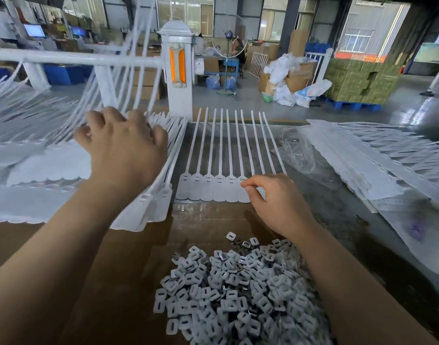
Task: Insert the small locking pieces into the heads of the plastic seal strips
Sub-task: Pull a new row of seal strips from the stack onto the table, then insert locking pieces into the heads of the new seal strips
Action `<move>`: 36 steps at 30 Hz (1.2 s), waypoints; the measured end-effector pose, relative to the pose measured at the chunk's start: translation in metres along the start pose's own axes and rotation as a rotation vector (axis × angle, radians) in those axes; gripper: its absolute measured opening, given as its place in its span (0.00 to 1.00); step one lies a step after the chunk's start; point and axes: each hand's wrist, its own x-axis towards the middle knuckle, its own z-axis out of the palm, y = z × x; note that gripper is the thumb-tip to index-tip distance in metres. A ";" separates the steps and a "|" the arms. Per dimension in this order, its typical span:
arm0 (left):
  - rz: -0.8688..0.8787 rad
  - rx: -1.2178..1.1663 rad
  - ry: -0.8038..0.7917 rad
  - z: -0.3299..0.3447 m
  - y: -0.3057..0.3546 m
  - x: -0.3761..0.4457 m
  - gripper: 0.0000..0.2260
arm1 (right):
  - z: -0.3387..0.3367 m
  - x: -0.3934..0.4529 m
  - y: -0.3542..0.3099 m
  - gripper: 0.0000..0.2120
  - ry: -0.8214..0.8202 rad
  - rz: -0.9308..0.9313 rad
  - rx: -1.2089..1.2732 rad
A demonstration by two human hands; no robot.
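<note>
Right hand [275, 202] shows a pinching grip over a head in the row of seal strips [223, 170] on the counter; what it pinches I cannot tell. Left hand [123, 148] presses blurred finished strips [51, 135] aside. Next move likely needs another piece from the locking pieces [238, 290].

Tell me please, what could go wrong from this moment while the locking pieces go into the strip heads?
1. The right hand covers the last heads of the flat row of seal strips, so a head there might be skipped.
2. The left hand rests on the left stack of strips, which looks blurred; it may slide.
3. The pile of locking pieces lies loose and could scatter.
</note>
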 end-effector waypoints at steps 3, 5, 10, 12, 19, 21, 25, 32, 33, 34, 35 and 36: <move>0.059 -0.019 -0.109 0.009 0.016 -0.016 0.24 | -0.001 0.002 -0.001 0.11 -0.034 0.013 0.072; 0.118 -0.050 -0.154 0.014 0.026 -0.027 0.25 | -0.003 0.003 -0.004 0.11 -0.105 0.044 0.247; 0.272 -0.199 -0.265 0.017 0.047 -0.051 0.33 | -0.015 0.002 -0.017 0.19 -0.420 0.138 0.793; 0.355 -0.348 -0.321 0.012 0.054 -0.060 0.40 | -0.014 0.001 -0.019 0.23 -0.463 0.163 0.921; 0.285 -0.734 -0.624 0.012 0.060 -0.065 0.25 | -0.012 0.004 -0.015 0.13 -0.320 0.279 1.021; 0.329 -0.730 -0.586 0.011 0.057 -0.061 0.28 | -0.014 0.006 -0.014 0.09 -0.187 0.370 0.989; 0.323 -0.539 -0.514 0.012 0.037 -0.035 0.44 | -0.019 0.013 -0.006 0.15 0.093 0.679 0.926; 0.455 -0.161 -0.878 0.034 0.001 -0.024 0.48 | -0.019 0.014 0.023 0.15 0.173 0.802 0.686; 0.474 -0.142 -0.849 0.037 0.001 -0.027 0.44 | -0.019 0.015 0.026 0.14 0.163 0.799 0.619; 0.494 -0.124 -0.794 0.039 0.002 -0.029 0.40 | -0.018 0.015 0.028 0.13 0.144 0.788 0.526; 0.519 -0.112 -0.723 0.040 0.004 -0.031 0.35 | -0.018 0.014 0.028 0.11 0.123 0.773 0.409; 0.556 -0.108 -0.635 0.039 0.007 -0.033 0.31 | -0.018 0.013 0.027 0.11 0.106 0.755 0.275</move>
